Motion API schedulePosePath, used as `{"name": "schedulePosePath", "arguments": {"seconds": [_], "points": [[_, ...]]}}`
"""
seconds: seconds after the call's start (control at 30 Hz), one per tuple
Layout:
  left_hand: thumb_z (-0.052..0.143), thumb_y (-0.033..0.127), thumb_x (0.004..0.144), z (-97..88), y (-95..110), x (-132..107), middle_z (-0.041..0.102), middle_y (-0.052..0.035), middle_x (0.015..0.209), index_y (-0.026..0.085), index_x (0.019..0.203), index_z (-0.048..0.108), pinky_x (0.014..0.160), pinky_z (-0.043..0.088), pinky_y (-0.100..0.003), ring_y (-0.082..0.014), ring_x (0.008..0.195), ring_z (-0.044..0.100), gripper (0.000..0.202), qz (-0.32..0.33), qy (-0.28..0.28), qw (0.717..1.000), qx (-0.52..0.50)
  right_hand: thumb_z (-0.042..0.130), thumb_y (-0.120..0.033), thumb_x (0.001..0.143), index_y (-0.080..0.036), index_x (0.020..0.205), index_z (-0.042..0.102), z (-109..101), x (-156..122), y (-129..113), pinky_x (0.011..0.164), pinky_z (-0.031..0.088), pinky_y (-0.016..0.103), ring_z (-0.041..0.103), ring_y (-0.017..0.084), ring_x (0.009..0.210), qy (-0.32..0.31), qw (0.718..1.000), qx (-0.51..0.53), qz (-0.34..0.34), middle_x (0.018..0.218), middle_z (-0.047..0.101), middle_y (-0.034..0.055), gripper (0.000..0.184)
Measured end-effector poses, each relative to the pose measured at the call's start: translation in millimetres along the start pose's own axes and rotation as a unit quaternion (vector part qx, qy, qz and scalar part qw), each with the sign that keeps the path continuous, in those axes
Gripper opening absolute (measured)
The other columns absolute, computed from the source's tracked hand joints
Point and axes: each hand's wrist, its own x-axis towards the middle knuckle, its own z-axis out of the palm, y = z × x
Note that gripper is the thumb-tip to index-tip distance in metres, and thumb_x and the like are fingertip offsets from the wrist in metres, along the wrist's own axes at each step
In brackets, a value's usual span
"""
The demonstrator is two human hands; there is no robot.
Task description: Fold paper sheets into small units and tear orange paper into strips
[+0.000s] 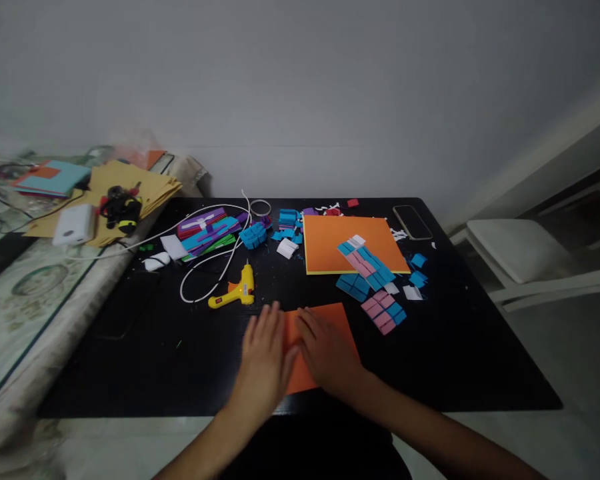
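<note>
A sheet of orange paper (337, 323) lies near the front edge of the black table, under both hands. My left hand (265, 357) rests flat along its left edge, fingers stretched out and pointing away from me. On the middle of the sheet lies my right hand (327, 353), its fingers extended towards the upper left. Neither hand grips anything that I can see. Just beyond my left hand is a yellow hot glue gun (235, 290). To the right of the sheet sits a grid of pink and blue paper squares (384, 312).
A larger orange stack of paper (327, 243) lies farther back, a pink and blue strip (366, 263) across its corner. Coloured paper strips (210, 230) and a white cable (183, 287) are at left; a phone (413, 222) is back right. A white chair (515, 253) stands beside the table.
</note>
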Motion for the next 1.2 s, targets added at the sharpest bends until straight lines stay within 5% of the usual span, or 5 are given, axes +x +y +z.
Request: {"name": "schedulePosePath", "arguments": {"seconds": [0.27,0.43,0.7,0.9,1.2], "points": [[0.055,0.057,0.103,-8.8,91.0,7.1,0.050,-0.0131,0.162,0.012,0.159,0.043,0.129,0.038,-0.043,-0.0279,0.156,0.041,0.073,0.257,-0.108,0.931,-0.237,0.050,-0.010,0.096,-0.011,0.157,0.050,-0.1,4.9,-0.5,0.125,0.044,0.049,0.047,0.034,0.152,-0.013,1.000,-0.007,0.026,0.162,0.051,0.0191,0.061],[0.050,0.044,0.107,-9.8,64.6,19.1,0.060,-0.0130,0.154,0.017,0.153,0.054,0.122,0.046,-0.050,-0.0296,0.144,0.057,0.054,0.179,-0.139,0.945,-0.234,0.050,-0.015,0.098,-0.020,0.164,0.039,7.7,-4.5,2.1,0.126,0.044,0.051,0.041,0.032,0.156,-0.005,1.000,-0.010,0.009,0.166,0.045,0.0136,0.066],[0.054,0.031,0.103,-8.6,25.8,9.9,0.038,-0.0161,0.170,0.016,0.163,0.040,0.124,0.035,-0.065,-0.0397,0.158,0.034,0.063,0.079,-0.072,0.993,-0.051,0.061,-0.023,0.095,-0.011,0.164,0.036,1.0,-1.0,-1.6,0.126,0.037,0.062,0.037,0.042,0.156,-0.043,0.997,-0.017,-0.055,0.167,0.039,0.0236,0.075],[0.045,0.031,0.107,15.1,10.2,-2.0,0.049,-0.0196,0.163,0.009,0.162,0.037,0.120,0.045,-0.055,-0.0337,0.153,0.045,0.060,0.011,-0.040,0.997,-0.060,0.048,-0.017,0.097,-0.002,0.156,0.047,-10.7,2.8,-2.9,0.127,0.038,0.055,0.042,0.036,0.154,-0.046,0.999,0.015,0.010,0.162,0.048,0.0233,0.062],[0.049,0.036,0.107,25.5,1.8,-4.8,0.057,-0.0187,0.156,0.010,0.153,0.050,0.113,0.052,-0.048,-0.0327,0.143,0.056,0.053,-0.016,-0.010,1.000,-0.014,0.053,-0.027,0.102,-0.004,0.152,0.051,-1.6,-15.2,18.8,0.118,0.049,0.054,0.053,0.034,0.146,0.077,0.996,0.008,0.036,0.156,0.056,0.0232,0.055]]}}
